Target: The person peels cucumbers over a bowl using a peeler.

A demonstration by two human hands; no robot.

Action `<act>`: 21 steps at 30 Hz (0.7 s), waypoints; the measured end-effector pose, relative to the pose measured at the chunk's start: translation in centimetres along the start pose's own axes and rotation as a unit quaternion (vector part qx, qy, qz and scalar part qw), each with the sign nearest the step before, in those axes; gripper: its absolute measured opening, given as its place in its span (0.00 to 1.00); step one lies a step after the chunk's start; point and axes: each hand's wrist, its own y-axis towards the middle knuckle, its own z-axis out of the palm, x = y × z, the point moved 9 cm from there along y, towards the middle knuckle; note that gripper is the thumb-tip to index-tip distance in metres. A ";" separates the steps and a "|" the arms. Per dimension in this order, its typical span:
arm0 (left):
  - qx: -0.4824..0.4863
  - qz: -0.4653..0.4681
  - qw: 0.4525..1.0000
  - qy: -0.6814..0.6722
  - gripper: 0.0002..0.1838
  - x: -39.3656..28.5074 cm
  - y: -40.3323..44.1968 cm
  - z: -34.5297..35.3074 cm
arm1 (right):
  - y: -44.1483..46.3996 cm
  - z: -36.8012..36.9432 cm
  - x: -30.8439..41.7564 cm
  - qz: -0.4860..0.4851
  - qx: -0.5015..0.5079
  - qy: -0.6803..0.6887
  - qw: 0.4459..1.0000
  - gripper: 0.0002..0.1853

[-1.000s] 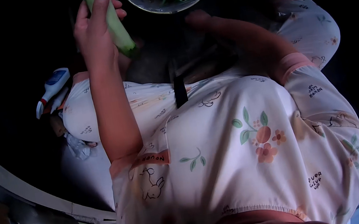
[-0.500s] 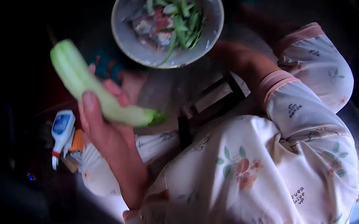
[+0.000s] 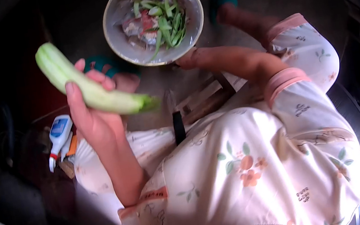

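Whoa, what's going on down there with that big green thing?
A person's left hand is holding up a long, pale green vegetable. The right hand is by the near rim of a round bowl; I can't tell if it holds anything. Inside the bowl are green strips and some reddish and whitish bits.

A long, slightly curved pale-green gourd [image 3: 98,97] lies gripped in the left hand [image 3: 96,122], slanting from far left to near right. Its far-left end is blunt and rounded, with faint lengthwise streaks; the narrower near-right tip is a deeper green, somewhat blurred. Farther off and to the right, apart from the gourd, stands a round greyish bowl [image 3: 193,20] — green strips [image 3: 171,26] heaped mostly right of centre inside, reddish and whitish scraps [image 3: 143,26] to their left.
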 end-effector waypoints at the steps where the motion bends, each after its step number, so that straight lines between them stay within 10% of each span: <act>1: 0.003 0.002 1.000 -0.019 0.27 -0.1 0.0 0.0 | -1.8 -0.7 1.6 -0.015 0.033 -0.016 0.999 0.18; 7: 0.033 0.055 0.996 -0.056 0.27 -1.7 -0.2 1.2 | -14.1 -10.5 8.8 -0.090 -0.081 0.115 0.986 0.17; 9: 0.041 0.080 0.993 -0.075 0.28 -2.4 -0.7 1.7 | -16.3 -13.9 7.9 -0.116 -0.264 0.190 0.939 0.14; 11: 0.059 0.086 0.989 -0.102 0.29 -2.9 -1.3 2.0 | -18.9 -16.5 6.6 0.060 -0.184 0.373 0.907 0.12; 21: 0.283 0.039 0.911 -0.298 0.36 -4.0 -5.1 7.2 | -21.8 -18.9 9.0 -0.079 -0.199 0.724 0.655 0.17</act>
